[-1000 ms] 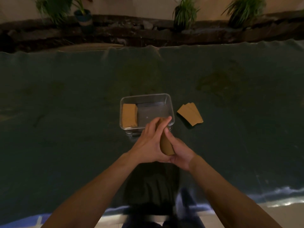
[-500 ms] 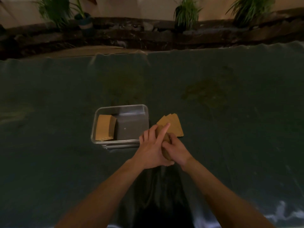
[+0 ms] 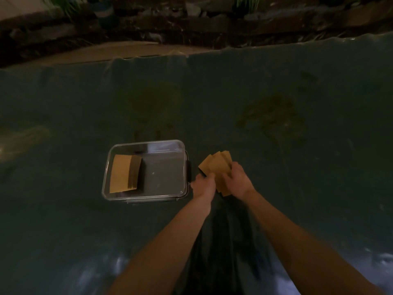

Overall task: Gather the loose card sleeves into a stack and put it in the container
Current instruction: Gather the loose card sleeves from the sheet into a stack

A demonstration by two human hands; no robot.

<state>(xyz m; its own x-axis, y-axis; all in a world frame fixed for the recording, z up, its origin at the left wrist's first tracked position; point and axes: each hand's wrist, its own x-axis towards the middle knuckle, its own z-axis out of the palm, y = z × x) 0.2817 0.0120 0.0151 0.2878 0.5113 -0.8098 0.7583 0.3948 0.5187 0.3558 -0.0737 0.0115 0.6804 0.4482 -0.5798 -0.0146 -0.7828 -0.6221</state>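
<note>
Since half a second earlier: both hands carried forward and right from just in front of the container onto the fanned card sleeves (image 3: 217, 167); small gathered bundle, then upright between the palms, now merged low against that fan.

Left hand (image 3: 203, 185): curled at the fan's near-left edge, just beside the container's right wall; clasped on the sleeves as far as could be judged, fingers partly hidden.

Right hand (image 3: 237, 177): laid over the fan's right side, fingers bent onto the sleeves, grasping or pressing them together; exact grip not discernible in dim light.

Card sleeves: tan, still splayed, several corners protruding beyond the hands, resting on the dark cloth-covered worktop (image 3: 297, 167).

Container (image 3: 185, 167): clear, rectangular, open-topped, left of the hands. Contents: one squared stack of sleeves (image 3: 124, 176) against the left wall; remaining floor bare.

Progress, judged: roughly halfway. Done: one stack deposited. Left: squaring the fanned sleeves, lifting them, placing them in the container's free right part
</note>
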